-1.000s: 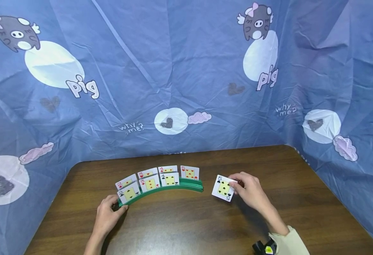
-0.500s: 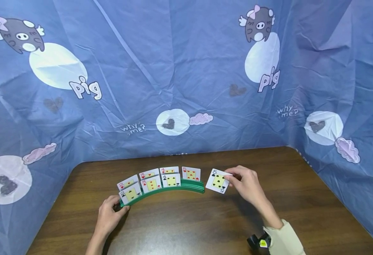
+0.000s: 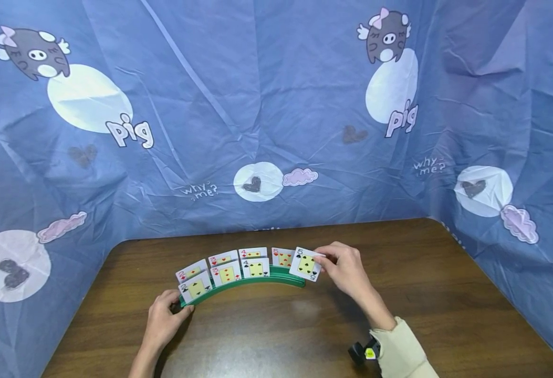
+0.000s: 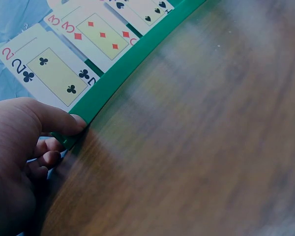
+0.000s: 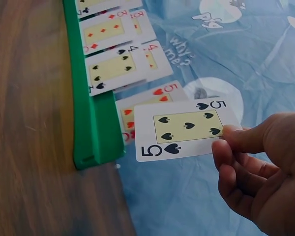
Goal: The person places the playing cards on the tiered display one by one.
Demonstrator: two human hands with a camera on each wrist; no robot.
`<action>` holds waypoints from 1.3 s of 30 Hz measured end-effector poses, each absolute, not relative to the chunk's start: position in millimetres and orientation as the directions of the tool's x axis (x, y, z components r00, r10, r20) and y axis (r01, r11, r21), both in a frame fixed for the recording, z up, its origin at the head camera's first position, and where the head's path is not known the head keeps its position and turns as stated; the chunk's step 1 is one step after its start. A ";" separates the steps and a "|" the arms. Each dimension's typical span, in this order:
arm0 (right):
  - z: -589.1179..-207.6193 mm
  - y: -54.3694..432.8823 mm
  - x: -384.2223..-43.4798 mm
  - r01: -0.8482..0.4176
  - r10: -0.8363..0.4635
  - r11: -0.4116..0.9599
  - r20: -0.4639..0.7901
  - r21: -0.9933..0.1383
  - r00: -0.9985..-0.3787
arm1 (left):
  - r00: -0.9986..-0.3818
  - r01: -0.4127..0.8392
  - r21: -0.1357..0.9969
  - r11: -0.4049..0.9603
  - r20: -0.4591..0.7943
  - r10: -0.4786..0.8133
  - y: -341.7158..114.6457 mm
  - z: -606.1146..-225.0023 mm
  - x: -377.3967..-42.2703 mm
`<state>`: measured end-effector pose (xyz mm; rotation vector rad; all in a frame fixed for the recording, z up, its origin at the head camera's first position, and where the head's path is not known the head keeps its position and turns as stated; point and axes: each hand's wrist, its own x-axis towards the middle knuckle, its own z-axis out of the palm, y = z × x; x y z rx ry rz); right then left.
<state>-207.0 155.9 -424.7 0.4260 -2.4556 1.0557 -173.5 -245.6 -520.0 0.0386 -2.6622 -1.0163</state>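
A curved green card holder (image 3: 243, 283) stands on the table with playing cards upright in two rows. Its front row shows the two of clubs (image 3: 195, 287), the three of diamonds (image 3: 226, 273) and the four of spades (image 3: 256, 268). Behind them stand a two, a three, a four and the five of hearts (image 3: 282, 257). My left hand (image 3: 164, 319) grips the holder's left end, thumb in front. Between thumb and fingers my right hand (image 3: 347, 268) pinches the five of spades (image 5: 187, 129), held near the holder's right end, partly covering the five of hearts in the right wrist view.
The brown wooden table (image 3: 267, 325) reaches forward to a blue cloth (image 3: 200, 105) printed with pigs and hearts, which hangs at the back and both sides. A black device (image 3: 363, 353) is at the right wrist by the sleeve (image 3: 399, 346).
My right hand has carried the five of spades leftward, from right of the holder to in front of its right end. My left hand keeps its grip on the left end.
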 end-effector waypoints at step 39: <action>-457.2 115.2 -222.2 -0.450 -0.188 0.685 0.458 -0.573 -0.869 | -0.966 0.036 0.675 0.737 0.212 -0.147 -245.8 -518.5 -173.5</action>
